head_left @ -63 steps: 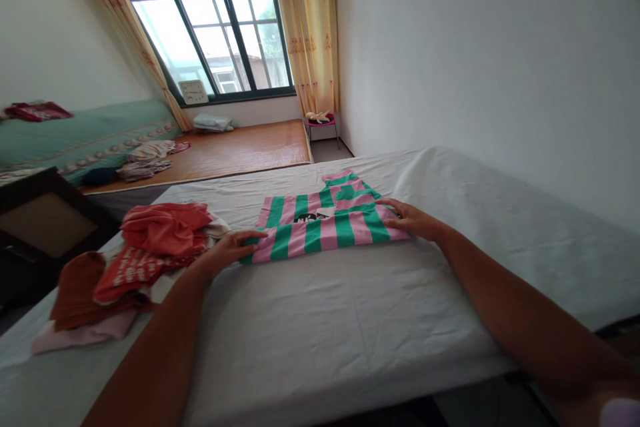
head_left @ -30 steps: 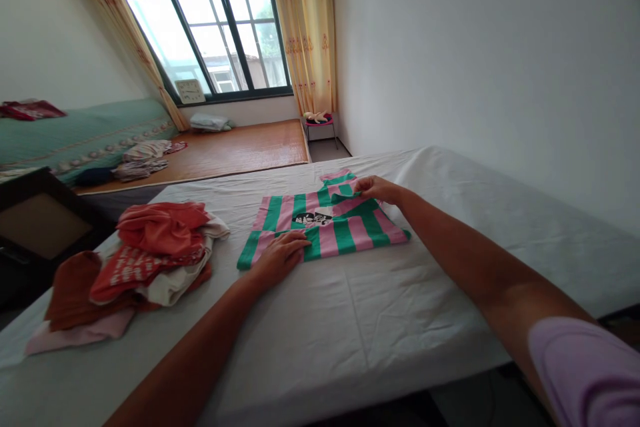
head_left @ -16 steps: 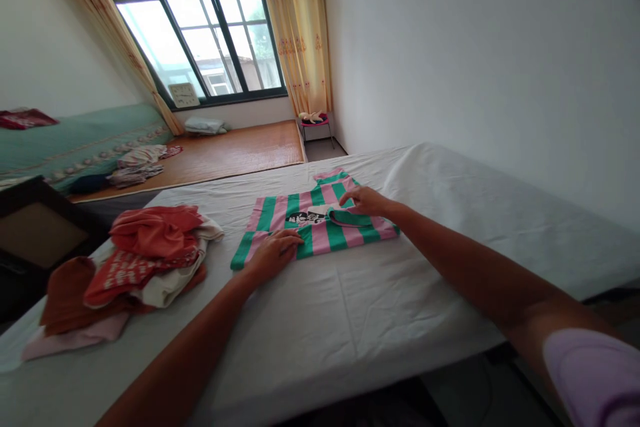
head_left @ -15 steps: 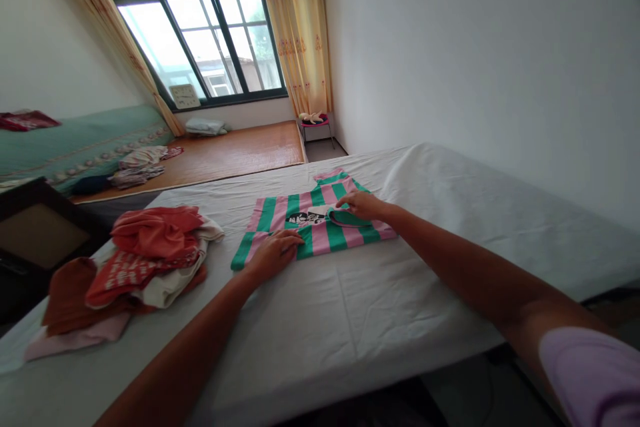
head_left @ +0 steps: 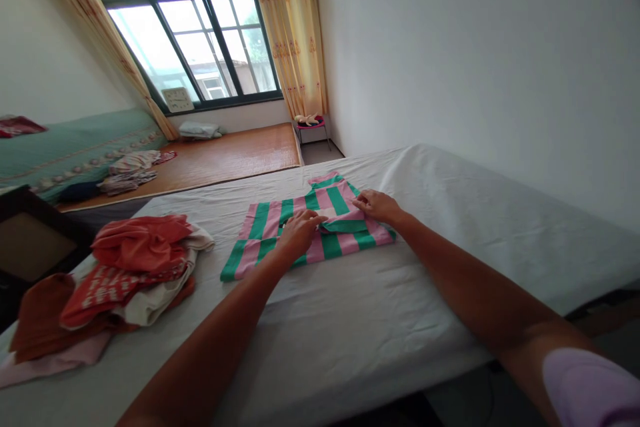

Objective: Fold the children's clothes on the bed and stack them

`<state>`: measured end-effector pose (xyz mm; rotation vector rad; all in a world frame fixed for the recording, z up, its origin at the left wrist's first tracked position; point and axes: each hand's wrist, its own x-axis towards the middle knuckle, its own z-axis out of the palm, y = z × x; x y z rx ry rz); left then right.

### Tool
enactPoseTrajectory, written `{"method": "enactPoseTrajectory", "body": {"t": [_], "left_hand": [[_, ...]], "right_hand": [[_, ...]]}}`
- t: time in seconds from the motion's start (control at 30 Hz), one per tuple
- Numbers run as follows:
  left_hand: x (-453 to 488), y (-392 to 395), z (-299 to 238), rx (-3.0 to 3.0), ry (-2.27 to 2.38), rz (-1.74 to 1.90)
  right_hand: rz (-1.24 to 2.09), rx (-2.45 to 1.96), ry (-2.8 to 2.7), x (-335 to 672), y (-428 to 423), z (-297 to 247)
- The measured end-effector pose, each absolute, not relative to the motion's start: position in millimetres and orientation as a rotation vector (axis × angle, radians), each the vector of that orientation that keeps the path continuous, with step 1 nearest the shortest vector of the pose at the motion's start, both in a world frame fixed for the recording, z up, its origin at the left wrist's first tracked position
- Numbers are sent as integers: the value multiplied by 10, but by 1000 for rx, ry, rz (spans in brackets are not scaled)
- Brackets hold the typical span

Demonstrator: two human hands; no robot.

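Head camera: a pink-and-green striped shirt lies flat, partly folded, on the white sheet of a bed, near the middle and a little toward the far side. The left hand rests palm down on the middle of the shirt with its fingers bent over a folded flap. The hand covers what is under it, so I cannot tell whether it pinches cloth or only presses. The right hand sits at the shirt's far right edge, fingers curled onto the folded-in part, and looks to be nipping the cloth there.

The shirt looks thin, light and limp. It should bend wherever it is lifted, hold a crease only loosely, and slide easily over the smooth sheet, so one hand pinning it while the other moves a flap seems wise. The best places to take hold look like the hems, corners and fold edges, since the middle would only bunch up.

The shirt's printed front is hidden under the left hand and the flap. A pile of clothes lies well to the left of the shirt. Its pieces are tangled, and its near end runs out of the picture. The right arm's lilac sleeve is cut off at the corner.
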<state>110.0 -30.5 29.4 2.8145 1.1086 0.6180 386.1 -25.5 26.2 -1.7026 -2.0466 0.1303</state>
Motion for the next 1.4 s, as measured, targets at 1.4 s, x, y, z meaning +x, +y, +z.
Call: {"method": "enactPoseTrajectory", "body": {"t": [1.4], "left_hand": [[-134,303,105,2241,2163,59]], "right_hand": [[192,-1888,-2455,3577,-314,26]]}}
